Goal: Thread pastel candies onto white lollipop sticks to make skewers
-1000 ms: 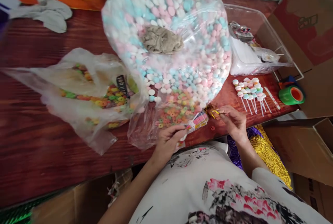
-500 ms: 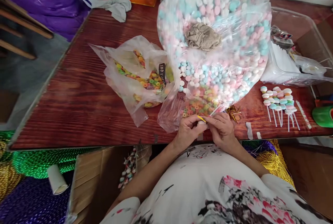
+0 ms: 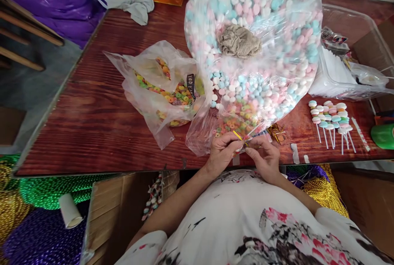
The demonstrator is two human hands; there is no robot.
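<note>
Both hands are close together at the table's front edge. My left hand (image 3: 223, 150) pinches a thin gold twist tie (image 3: 237, 135) whose one end sticks up past the fingers. From between the hands a white stick (image 3: 254, 129) points up and right; what it belongs to is mostly hidden by the fingers. My right hand (image 3: 265, 154) has its thumb and forefinger closed at the tie's other end. Just beyond the hands, colourful cereal rings (image 3: 234, 123) lie in a clear bag. More gold twist ties (image 3: 276, 133) lie right of them.
A big clear bag of pastel marshmallows (image 3: 261, 80) with a brown cloth (image 3: 239, 41) on top fills the middle. Left is another bag of cereal rings (image 3: 166, 88). Finished marshmallow sticks (image 3: 331, 115), a plastic bin (image 3: 353, 92) and a green container (image 3: 383, 136) are at right.
My right hand has drawn slightly right and its fingers have parted a little from the left hand's. The gold tie's upper end now stands higher and steeper.
</note>
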